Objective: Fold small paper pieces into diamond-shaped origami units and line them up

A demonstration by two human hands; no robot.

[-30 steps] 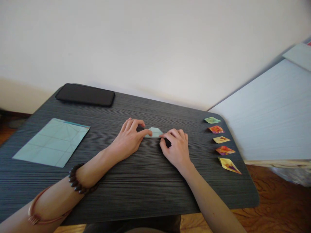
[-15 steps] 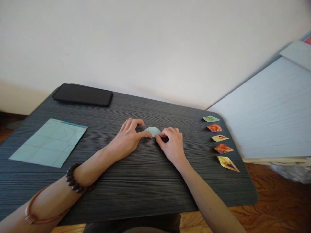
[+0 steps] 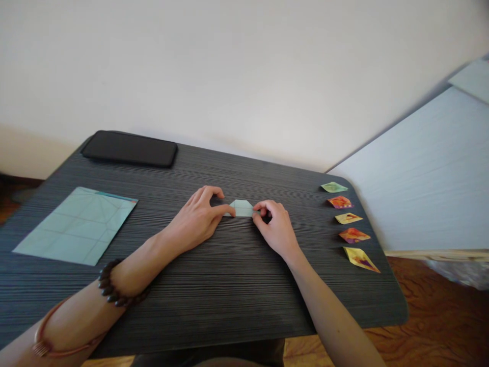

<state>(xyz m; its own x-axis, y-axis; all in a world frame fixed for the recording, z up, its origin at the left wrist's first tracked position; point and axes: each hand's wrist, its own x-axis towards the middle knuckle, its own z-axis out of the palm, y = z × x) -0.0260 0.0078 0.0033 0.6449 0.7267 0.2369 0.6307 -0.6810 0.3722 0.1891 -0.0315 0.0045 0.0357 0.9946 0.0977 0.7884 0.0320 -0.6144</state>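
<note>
Pale wall (image 3: 244, 76) behind dark ridged table (image 3: 229, 295); brown patterned floor (image 3: 439, 306).

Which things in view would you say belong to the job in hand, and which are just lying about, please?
In the job, it seems:
small pale paper, touched by the left hand and right hand
table beneath it

Apparently lying about, touched by neither hand:
larger pale sheet
flat black object
five small coloured papers, perhaps related

There it was, my dark table (image 3: 214, 295): black case (image 3: 130, 149) at the far left corner, creased pale sheet (image 3: 76, 227) by the left edge, five folded papers (image 3: 354, 235) lining the right edge, small pale paper (image 3: 242, 208) between those edges!
</note>
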